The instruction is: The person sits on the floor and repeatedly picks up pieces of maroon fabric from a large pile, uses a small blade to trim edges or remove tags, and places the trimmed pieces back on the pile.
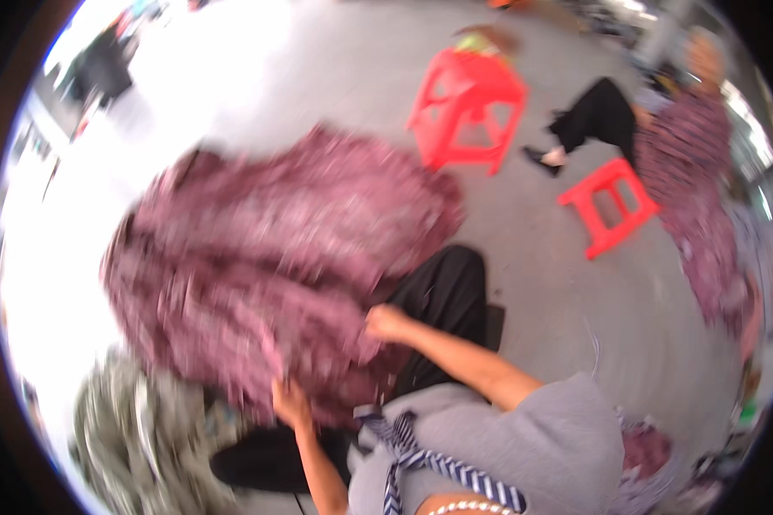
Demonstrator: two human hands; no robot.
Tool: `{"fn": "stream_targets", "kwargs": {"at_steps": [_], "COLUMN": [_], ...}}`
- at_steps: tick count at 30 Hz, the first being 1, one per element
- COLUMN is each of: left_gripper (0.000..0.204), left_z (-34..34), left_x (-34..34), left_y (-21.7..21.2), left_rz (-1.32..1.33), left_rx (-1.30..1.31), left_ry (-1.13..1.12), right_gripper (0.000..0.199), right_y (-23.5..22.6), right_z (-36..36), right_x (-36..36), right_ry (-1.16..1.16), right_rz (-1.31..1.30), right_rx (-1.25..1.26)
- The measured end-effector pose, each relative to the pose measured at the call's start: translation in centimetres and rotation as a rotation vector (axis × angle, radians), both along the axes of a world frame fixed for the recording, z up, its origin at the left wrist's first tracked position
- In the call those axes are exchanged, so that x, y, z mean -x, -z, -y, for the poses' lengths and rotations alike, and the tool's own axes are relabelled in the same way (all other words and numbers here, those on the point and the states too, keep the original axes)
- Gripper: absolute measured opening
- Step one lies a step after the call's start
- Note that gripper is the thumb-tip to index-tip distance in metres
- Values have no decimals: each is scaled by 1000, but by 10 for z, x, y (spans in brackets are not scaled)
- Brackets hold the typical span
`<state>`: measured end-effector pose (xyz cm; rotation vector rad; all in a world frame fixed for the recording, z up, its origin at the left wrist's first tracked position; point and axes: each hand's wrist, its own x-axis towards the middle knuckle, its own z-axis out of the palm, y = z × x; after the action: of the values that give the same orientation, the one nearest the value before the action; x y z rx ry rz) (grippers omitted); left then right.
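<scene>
Step in hand: the person seems to be shaking out or spreading a maroon patterned garment [266, 257] over their lap; the cloth is smeared by motion, so it looks mid-swing
Garment: a big loose sheet of maroon fabric, billowed up in front of the person above the grey floor [524, 275], covering most of the black trousers [447, 292]
Left hand [290, 403]: closed on the lower edge of the cloth, fingers buried in the folds
Right hand [386, 322]: clenched on the near right edge of the same cloth, forearm stretched out from a grey sleeve
Next move, as I judge it: both grips need to hold firm and draw apart evenly so the fabric opens flat instead of bunching
Around: a pale greenish heap of cloth [137, 429] at the lower left; two red plastic stools [468, 107] on the floor beyond; another person [687, 154] seated at the far right, holding similar maroon cloth
</scene>
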<state>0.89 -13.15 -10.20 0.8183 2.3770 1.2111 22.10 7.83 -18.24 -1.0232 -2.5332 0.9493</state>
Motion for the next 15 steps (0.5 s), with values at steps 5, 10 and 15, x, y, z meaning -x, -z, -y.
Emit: {"fn": "stream_targets", "kwargs": {"at_steps": [5,10,15], "left_gripper": [15,27,56], "left_z": [-37,-33,-20], "left_x": [-22,-23,0], "left_y": [2,25,54], "left_rz": [-76,125,-11], "left_rx": [-217,-283,-32], "left_ry": [181,160,-31], "right_gripper": [28,30,31], "right_y": [2,-23,-35], "right_z": [5,16,19], "right_x": [24,20,21], "right_ry": [-6,92,37], "right_rz": [41,57,124], "right_rx": [188,262,260]}}
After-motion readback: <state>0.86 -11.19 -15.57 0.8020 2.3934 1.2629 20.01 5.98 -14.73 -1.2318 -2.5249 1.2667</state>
